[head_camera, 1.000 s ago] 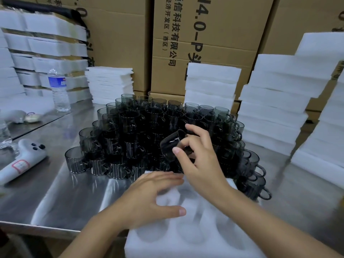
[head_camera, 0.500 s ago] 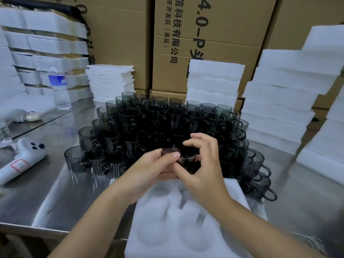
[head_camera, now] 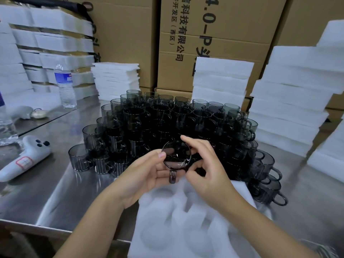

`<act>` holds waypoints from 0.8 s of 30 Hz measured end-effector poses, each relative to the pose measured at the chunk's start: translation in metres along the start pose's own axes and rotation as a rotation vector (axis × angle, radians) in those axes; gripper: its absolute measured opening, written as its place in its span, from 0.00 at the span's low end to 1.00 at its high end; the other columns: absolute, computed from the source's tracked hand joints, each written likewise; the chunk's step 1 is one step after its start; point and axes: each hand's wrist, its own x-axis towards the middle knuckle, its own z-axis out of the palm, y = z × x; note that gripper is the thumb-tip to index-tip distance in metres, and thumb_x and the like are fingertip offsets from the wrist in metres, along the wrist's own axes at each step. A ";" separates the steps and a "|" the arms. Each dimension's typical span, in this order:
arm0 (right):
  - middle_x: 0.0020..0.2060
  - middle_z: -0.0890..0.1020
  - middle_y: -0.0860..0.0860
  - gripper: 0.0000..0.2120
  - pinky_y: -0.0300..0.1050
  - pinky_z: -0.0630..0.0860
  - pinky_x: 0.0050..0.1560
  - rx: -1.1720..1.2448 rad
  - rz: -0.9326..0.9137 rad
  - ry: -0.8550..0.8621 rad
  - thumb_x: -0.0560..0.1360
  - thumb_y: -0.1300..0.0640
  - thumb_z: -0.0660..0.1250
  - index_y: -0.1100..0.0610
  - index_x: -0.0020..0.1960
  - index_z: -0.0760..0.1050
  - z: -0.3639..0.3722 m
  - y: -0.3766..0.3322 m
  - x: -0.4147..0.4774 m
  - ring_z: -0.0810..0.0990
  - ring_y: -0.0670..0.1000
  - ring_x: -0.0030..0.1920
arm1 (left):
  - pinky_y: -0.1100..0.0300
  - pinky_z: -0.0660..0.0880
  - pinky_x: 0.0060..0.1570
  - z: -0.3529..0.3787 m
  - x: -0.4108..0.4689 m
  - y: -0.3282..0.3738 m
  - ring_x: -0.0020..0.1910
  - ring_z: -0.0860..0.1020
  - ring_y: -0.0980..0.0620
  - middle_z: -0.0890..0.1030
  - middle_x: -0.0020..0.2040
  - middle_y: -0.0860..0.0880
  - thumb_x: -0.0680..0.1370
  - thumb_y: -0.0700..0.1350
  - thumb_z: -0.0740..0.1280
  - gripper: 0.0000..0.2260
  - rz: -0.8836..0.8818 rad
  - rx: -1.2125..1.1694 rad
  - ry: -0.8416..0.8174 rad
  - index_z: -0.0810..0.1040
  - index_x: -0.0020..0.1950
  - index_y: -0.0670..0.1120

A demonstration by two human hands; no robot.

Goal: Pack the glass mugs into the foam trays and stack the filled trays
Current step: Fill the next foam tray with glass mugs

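A dark smoked-glass mug [head_camera: 176, 155] is held up between both hands, its open mouth turned toward me and its handle pointing down. My left hand [head_camera: 147, 175] cups it from the left with the thumb on the rim. My right hand [head_camera: 206, 168] pinches its right side with curled fingers. Below them lies a white foam tray [head_camera: 178, 224] with round pockets that hold nothing, at the table's near edge. Behind stands a tiered pile of several identical mugs [head_camera: 167, 123].
Steel table [head_camera: 55, 192]. A white handheld device [head_camera: 24, 157] and a water bottle [head_camera: 65, 86] lie at left. Stacks of white foam trays [head_camera: 290, 101] rise at right, centre back [head_camera: 221, 79] and left. Cardboard boxes [head_camera: 214, 34] form the back wall.
My right hand carried the mug down from the pile. My left hand rose off the foam tray and joined it. The mug has turned so its mouth faces me.
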 end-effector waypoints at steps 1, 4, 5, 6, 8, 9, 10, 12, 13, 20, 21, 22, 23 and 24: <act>0.57 0.70 0.36 0.32 0.37 0.73 0.49 -0.011 0.007 -0.021 0.65 0.62 0.61 0.39 0.65 0.68 0.000 0.000 0.000 0.71 0.44 0.59 | 0.51 0.79 0.50 0.000 0.000 0.000 0.52 0.82 0.39 0.79 0.58 0.33 0.74 0.50 0.66 0.20 0.001 0.012 -0.010 0.76 0.64 0.45; 0.58 0.68 0.32 0.35 0.31 0.68 0.54 -0.080 0.004 -0.055 0.64 0.62 0.63 0.34 0.65 0.65 0.000 0.000 0.000 0.68 0.42 0.63 | 0.50 0.79 0.53 0.001 0.000 0.000 0.54 0.80 0.38 0.80 0.59 0.35 0.75 0.51 0.65 0.16 -0.003 0.095 -0.034 0.79 0.62 0.48; 0.58 0.68 0.31 0.35 0.29 0.67 0.55 -0.096 0.005 -0.057 0.64 0.62 0.63 0.33 0.64 0.64 0.000 -0.001 -0.001 0.68 0.41 0.63 | 0.50 0.79 0.53 0.001 0.001 0.000 0.55 0.79 0.38 0.80 0.59 0.36 0.75 0.51 0.66 0.16 -0.010 0.106 -0.028 0.80 0.61 0.49; 0.58 0.68 0.31 0.35 0.27 0.66 0.55 -0.105 0.007 -0.056 0.64 0.63 0.64 0.33 0.64 0.64 0.000 -0.001 -0.001 0.67 0.40 0.63 | 0.51 0.79 0.52 0.001 0.001 0.000 0.56 0.79 0.37 0.80 0.58 0.36 0.75 0.51 0.66 0.15 -0.018 0.107 -0.023 0.80 0.60 0.50; 0.58 0.69 0.32 0.35 0.26 0.66 0.54 -0.116 0.005 -0.045 0.65 0.64 0.68 0.34 0.63 0.66 0.000 -0.001 -0.001 0.67 0.39 0.62 | 0.54 0.79 0.48 0.002 0.001 0.001 0.55 0.80 0.38 0.81 0.57 0.37 0.75 0.52 0.65 0.14 -0.020 0.116 -0.022 0.81 0.59 0.51; 0.57 0.70 0.34 0.34 0.26 0.66 0.53 -0.123 0.003 -0.035 0.64 0.63 0.69 0.35 0.62 0.66 0.000 -0.001 -0.001 0.67 0.39 0.62 | 0.56 0.79 0.47 0.003 0.001 0.002 0.54 0.81 0.40 0.82 0.57 0.38 0.75 0.51 0.65 0.13 -0.014 0.126 -0.018 0.82 0.57 0.51; 0.57 0.71 0.35 0.32 0.26 0.66 0.53 -0.131 0.004 -0.021 0.64 0.61 0.69 0.36 0.61 0.67 0.000 -0.002 0.000 0.68 0.40 0.61 | 0.57 0.79 0.46 0.004 0.001 0.002 0.52 0.82 0.41 0.83 0.56 0.39 0.75 0.52 0.65 0.12 0.002 0.145 -0.007 0.83 0.56 0.53; 0.56 0.71 0.35 0.30 0.26 0.66 0.52 -0.150 -0.001 0.012 0.62 0.57 0.69 0.36 0.59 0.67 0.000 -0.003 0.000 0.69 0.40 0.59 | 0.57 0.80 0.46 0.007 0.000 0.000 0.48 0.83 0.44 0.84 0.53 0.43 0.74 0.52 0.65 0.11 0.076 0.235 0.050 0.83 0.53 0.57; 0.55 0.72 0.35 0.29 0.27 0.66 0.51 -0.155 -0.011 0.030 0.62 0.56 0.69 0.35 0.58 0.67 0.001 -0.004 0.000 0.70 0.40 0.58 | 0.57 0.80 0.46 0.009 0.000 -0.001 0.47 0.83 0.45 0.85 0.52 0.45 0.73 0.52 0.65 0.11 0.130 0.291 0.092 0.83 0.53 0.58; 0.54 0.72 0.35 0.34 0.31 0.69 0.48 -0.203 -0.124 0.076 0.63 0.53 0.76 0.37 0.64 0.67 0.002 -0.002 -0.006 0.73 0.44 0.53 | 0.72 0.74 0.47 0.005 -0.010 -0.010 0.49 0.82 0.60 0.85 0.48 0.57 0.75 0.47 0.63 0.11 0.479 0.539 0.252 0.80 0.55 0.52; 0.55 0.72 0.35 0.34 0.32 0.70 0.47 -0.207 -0.126 0.068 0.63 0.53 0.77 0.37 0.63 0.68 0.002 -0.002 -0.006 0.73 0.44 0.52 | 0.72 0.74 0.48 0.002 -0.011 -0.012 0.50 0.82 0.60 0.85 0.49 0.57 0.75 0.46 0.63 0.11 0.482 0.535 0.251 0.80 0.54 0.52; 0.56 0.72 0.35 0.33 0.32 0.70 0.47 -0.213 -0.131 0.059 0.62 0.52 0.78 0.37 0.63 0.68 0.003 -0.002 -0.006 0.73 0.45 0.52 | 0.70 0.74 0.50 -0.002 -0.013 -0.014 0.52 0.82 0.59 0.85 0.50 0.56 0.75 0.47 0.63 0.11 0.473 0.527 0.251 0.81 0.54 0.53; 0.56 0.72 0.35 0.32 0.32 0.70 0.47 -0.218 -0.138 0.048 0.62 0.52 0.78 0.38 0.62 0.69 0.003 -0.002 -0.006 0.73 0.45 0.52 | 0.66 0.75 0.53 -0.006 -0.015 -0.016 0.54 0.81 0.56 0.85 0.52 0.53 0.75 0.50 0.65 0.11 0.458 0.510 0.246 0.82 0.55 0.55; 0.57 0.73 0.36 0.32 0.31 0.69 0.47 -0.222 -0.140 0.037 0.62 0.53 0.78 0.38 0.62 0.70 0.003 -0.003 -0.006 0.73 0.44 0.52 | 0.60 0.75 0.57 -0.010 -0.018 -0.019 0.57 0.81 0.53 0.84 0.54 0.50 0.74 0.54 0.66 0.13 0.439 0.482 0.231 0.83 0.56 0.56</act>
